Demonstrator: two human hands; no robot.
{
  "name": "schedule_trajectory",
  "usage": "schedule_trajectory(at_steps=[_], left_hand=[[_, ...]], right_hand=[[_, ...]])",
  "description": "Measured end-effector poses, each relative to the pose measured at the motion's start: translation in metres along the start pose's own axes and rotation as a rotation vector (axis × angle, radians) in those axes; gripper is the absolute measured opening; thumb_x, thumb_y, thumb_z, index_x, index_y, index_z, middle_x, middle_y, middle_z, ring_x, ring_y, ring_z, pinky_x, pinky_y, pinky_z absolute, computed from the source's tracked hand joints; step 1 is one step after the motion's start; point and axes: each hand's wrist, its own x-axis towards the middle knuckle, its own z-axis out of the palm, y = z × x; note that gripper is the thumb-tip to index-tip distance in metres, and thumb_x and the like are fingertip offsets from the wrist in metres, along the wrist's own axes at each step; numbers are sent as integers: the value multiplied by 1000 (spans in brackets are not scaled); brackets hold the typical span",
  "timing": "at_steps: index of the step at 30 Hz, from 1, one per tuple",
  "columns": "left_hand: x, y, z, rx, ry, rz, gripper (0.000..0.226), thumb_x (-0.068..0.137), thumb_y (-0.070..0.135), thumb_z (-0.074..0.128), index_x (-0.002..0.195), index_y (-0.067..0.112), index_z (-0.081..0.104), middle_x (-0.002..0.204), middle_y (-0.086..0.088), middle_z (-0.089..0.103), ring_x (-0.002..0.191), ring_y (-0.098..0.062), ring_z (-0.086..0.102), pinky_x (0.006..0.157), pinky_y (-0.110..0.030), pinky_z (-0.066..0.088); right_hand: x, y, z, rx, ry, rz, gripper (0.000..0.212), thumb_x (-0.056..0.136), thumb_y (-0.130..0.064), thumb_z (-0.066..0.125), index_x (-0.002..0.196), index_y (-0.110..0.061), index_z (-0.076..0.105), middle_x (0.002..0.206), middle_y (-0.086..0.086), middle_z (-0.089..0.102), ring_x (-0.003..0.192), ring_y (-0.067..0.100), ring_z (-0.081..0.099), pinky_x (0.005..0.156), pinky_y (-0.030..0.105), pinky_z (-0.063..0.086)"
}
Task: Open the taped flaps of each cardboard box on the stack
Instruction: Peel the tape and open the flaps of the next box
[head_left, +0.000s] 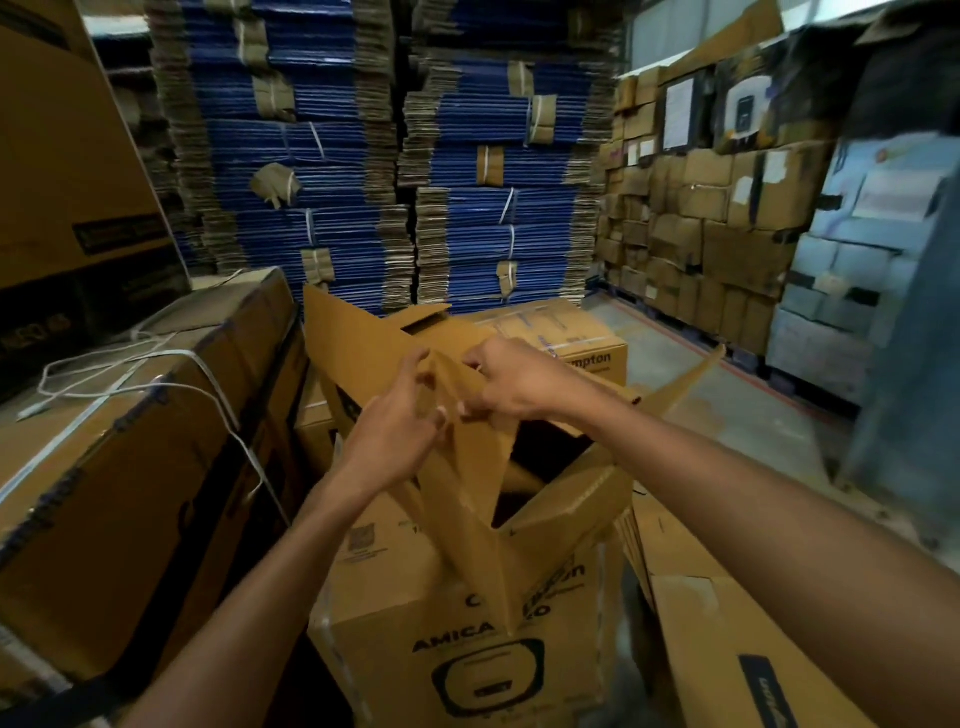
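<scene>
A brown cardboard box (467, 613) printed with black lettering stands in front of me with its top open and a dark inside showing. One long flap (467, 467) stands up at the near side. My left hand (395, 436) grips that flap from the left, fingers curled over its edge. My right hand (511, 382) pinches the same flap near its top from the right. Another flap (358, 343) rises at the far left and a third flap (685, 382) sticks out to the right.
A large strapped carton (130, 467) stands close on the left. Another printed box (571, 338) sits behind the open one, and flattened cardboard (727, 649) lies at the lower right. Blue-edged bundles of flat cartons (389, 156) fill the back; stacked boxes (701, 218) line the right.
</scene>
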Motion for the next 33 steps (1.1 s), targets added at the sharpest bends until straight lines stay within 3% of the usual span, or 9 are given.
schedule_trajectory(at_steps=[4,7,10,13,15,18,26,29,33], left_hand=[[28,-33,-9,210,33,12,104,89,23,76,161,28,2,164,-8,24,144,-33,37,116,-51,36],[47,-55,-22,380,152,13,116,82,32,82,162,28,-2,171,-6,0,155,-34,13,120,-62,26],[49,-73,-37,647,199,44,98,79,45,82,157,24,27,166,-9,21,155,-32,14,120,-64,16],[40,-83,-37,791,313,212,80,67,51,89,131,13,59,128,-14,65,126,-34,56,109,-60,25],[36,-82,-34,807,367,315,73,60,42,96,118,8,66,105,-15,72,100,-35,68,97,-58,41],[29,-70,-32,752,346,419,64,59,35,97,109,8,68,92,-12,72,83,-31,67,76,-47,52],[2,-14,22,601,390,525,30,76,27,85,95,12,67,80,-4,70,69,-20,64,65,-38,56],[-5,0,2,574,120,388,35,87,46,74,109,20,65,87,4,67,78,-15,66,68,-30,55],[1,22,-59,240,-492,29,65,86,73,42,121,24,68,111,5,70,98,-14,65,84,-30,54]], right_hand=[[-17,-3,-17,-407,50,-120,27,94,-33,70,109,-13,60,89,-1,54,88,20,55,70,36,49],[-35,8,-39,-620,75,-131,27,98,-26,64,123,-17,57,94,-3,52,89,17,54,63,28,43],[-53,33,-47,-677,67,-79,39,99,-25,62,136,-24,51,94,-5,57,81,11,55,65,26,48],[-61,51,-39,-713,129,-42,52,99,-25,61,147,-26,41,84,-9,51,71,5,51,59,20,39],[-60,51,-33,-791,183,-58,53,98,-28,63,146,-24,42,82,-9,46,74,9,50,66,24,41],[-51,40,-19,-779,223,-123,44,99,-34,61,139,-19,49,88,-4,51,79,14,52,69,28,42],[-27,1,25,-682,347,-298,37,100,-36,60,131,-17,54,109,7,70,100,31,68,77,40,48],[-33,6,33,-638,391,-340,36,101,-36,59,131,-18,55,107,4,72,97,28,69,70,35,35],[-50,14,47,-628,478,-425,30,84,-36,82,104,-18,70,72,-5,68,57,14,65,52,26,36]])
